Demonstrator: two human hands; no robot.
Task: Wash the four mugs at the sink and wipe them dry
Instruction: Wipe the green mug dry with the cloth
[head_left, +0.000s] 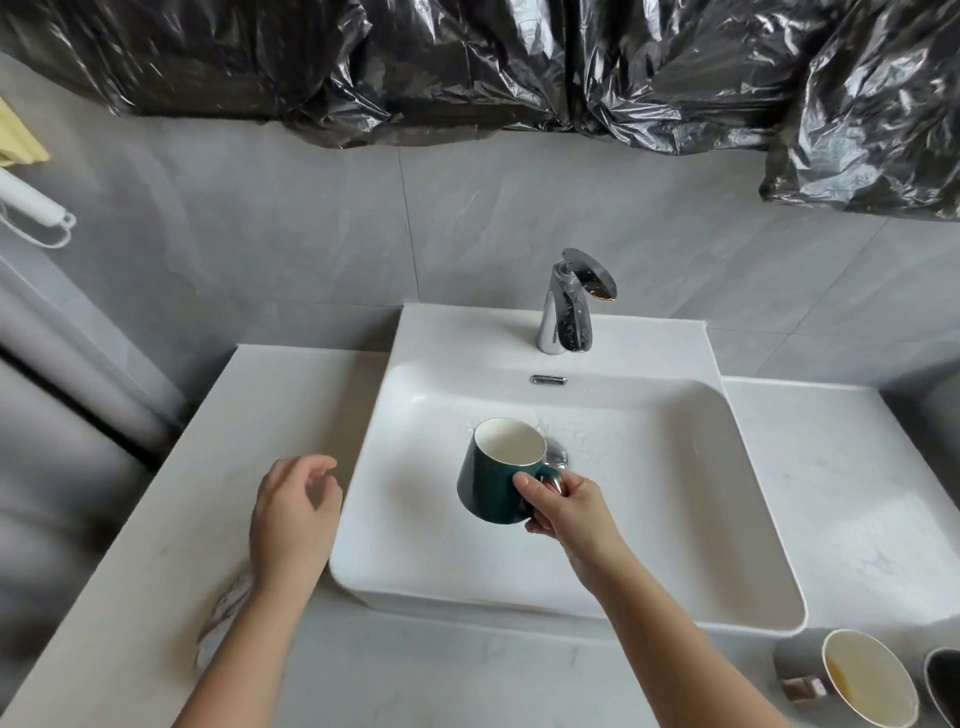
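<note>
– Fingers on the left hand (293, 514): loosely curled, holding nothing, beside the sink (675, 519).
– And the mug (493, 478)?
– Tilted over it, right hand (566, 512) gripping its handle alone. Wet, it could slip and chip; that forearm (675, 629) might also clip the other mugs (867, 680) near the edge.

Green mug (491, 480) tilted over sink (675, 519) (white inside)

Three mugs are in view: one green mug (491, 480), one grey mug (865, 675) and one dark mug (944, 680) cut off by the frame edge. There is one sink (691, 483), one tap (571, 306), one crumpled cloth (228, 618) and one table (831, 467). The black plastic sheets (467, 67) above are too bunched to count.
</note>
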